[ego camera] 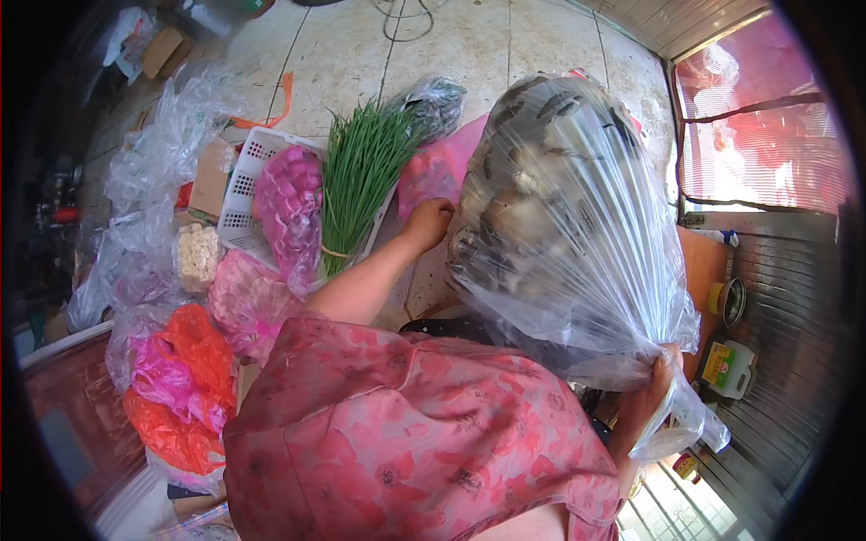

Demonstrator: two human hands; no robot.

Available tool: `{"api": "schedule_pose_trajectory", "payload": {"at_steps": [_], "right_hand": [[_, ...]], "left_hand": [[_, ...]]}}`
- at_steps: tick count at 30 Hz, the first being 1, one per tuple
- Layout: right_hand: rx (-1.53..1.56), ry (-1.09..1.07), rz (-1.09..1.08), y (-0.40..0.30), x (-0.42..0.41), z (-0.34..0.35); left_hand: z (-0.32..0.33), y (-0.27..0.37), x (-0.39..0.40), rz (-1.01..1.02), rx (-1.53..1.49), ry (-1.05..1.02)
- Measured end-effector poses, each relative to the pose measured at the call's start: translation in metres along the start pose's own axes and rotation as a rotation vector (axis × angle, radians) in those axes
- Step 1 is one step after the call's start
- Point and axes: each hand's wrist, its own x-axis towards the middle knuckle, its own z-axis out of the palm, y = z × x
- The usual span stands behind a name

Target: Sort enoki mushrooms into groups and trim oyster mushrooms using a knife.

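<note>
A large clear plastic bag (555, 196), stuffed with pale and dark brown produce that may be mushrooms, leans in front of me on the right. Its gathered neck is in the grip of my right hand (657, 379), and the loose end hangs past my fingers. My left hand (431, 223) is at the bag's left side with its fingers curled; whether they pinch the plastic is hidden. Just beyond that hand lies a pink plastic bag (433, 172) with reddish contents. Left of my forearm, a bundle of green chives (362, 179) is tied near its base with a band.
A white plastic basket (254, 152) holds a pink bag of produce (291, 196). Crumpled clear plastic bags (155, 169), another pink bag (250, 304) and red bags (183, 351) crowd the left. A white jug (729, 368) stands at right, by the metal wall (785, 291).
</note>
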Motion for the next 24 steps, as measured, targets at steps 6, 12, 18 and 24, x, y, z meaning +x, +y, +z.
{"api": "schedule_pose_trajectory", "payload": {"at_steps": [6,12,18,24], "right_hand": [[-0.122,0.028,-0.051,-0.004,-0.003,0.004],[0.052,0.085,-0.009,-0.010,-0.008,0.014],[0.383,0.102,0.012,-0.006,-0.026,-0.027],[0.132,0.139,-0.030,-0.015,-0.027,-0.015]], "left_hand": [[-0.049,0.038,-0.020,-0.295,-0.660,0.114],[-0.078,0.138,-0.018,-0.116,-0.901,0.036],[-0.121,0.186,-0.046,-0.013,-1.036,0.015],[-0.233,0.206,-0.058,0.367,-1.110,0.282]]}}
